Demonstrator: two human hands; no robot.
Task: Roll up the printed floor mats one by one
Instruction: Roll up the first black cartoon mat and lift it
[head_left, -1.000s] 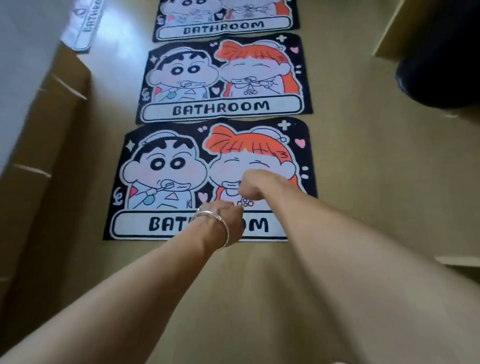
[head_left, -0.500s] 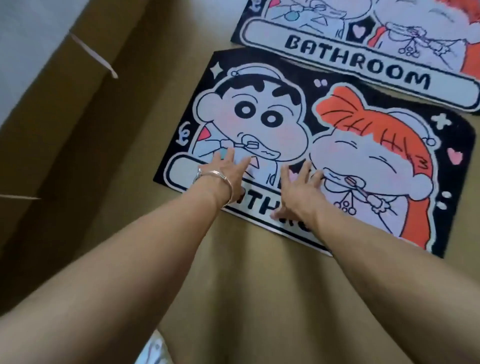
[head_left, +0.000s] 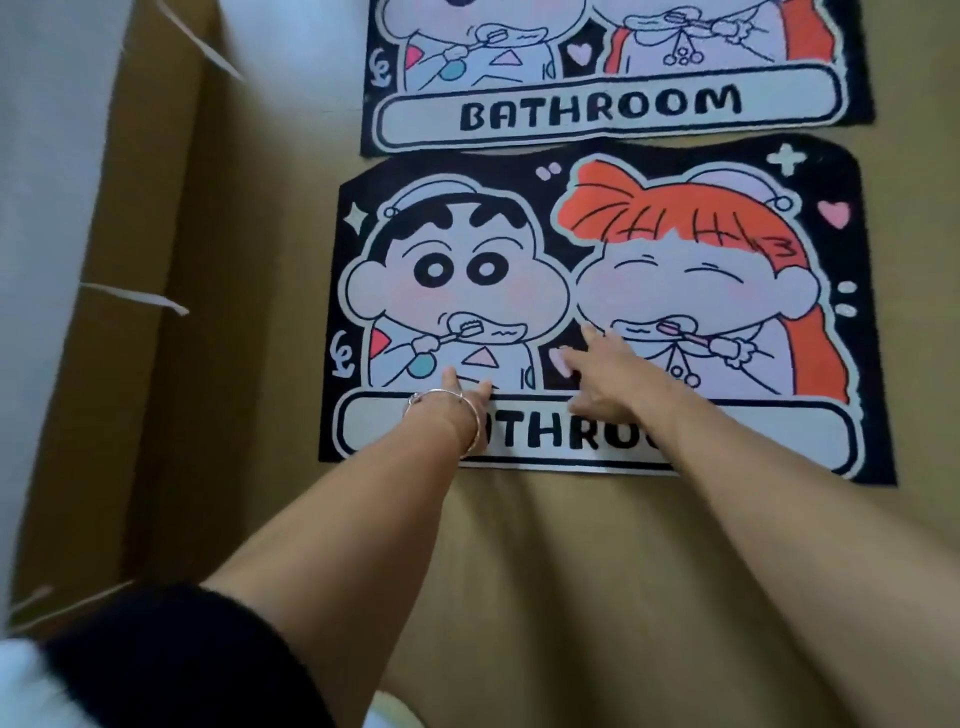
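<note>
The nearest printed mat (head_left: 649, 249) lies flat on the tan floor; it is black-edged, with two cartoon children brushing their teeth and a BATHROOM label. Both my hands rest on its near half with fingers spread. My left hand (head_left: 457, 397), a silver bangle at its wrist, covers the start of the label. My right hand (head_left: 605, 371) lies palm down near the mat's middle, over the end of the label. A second identical mat (head_left: 613, 109) lies flat just beyond, its top cut off by the frame.
A brown cardboard box (head_left: 130, 312) with loose tape strips stands along the left, close to the mats' left edges. Bare tan floor (head_left: 571, 545) stretches between me and the near mat. A dark sleeve (head_left: 171, 654) fills the lower left corner.
My hands have gone from loose fists above the mat to open palms laid on it. The view has closed in on the nearest mat and straightened.
</note>
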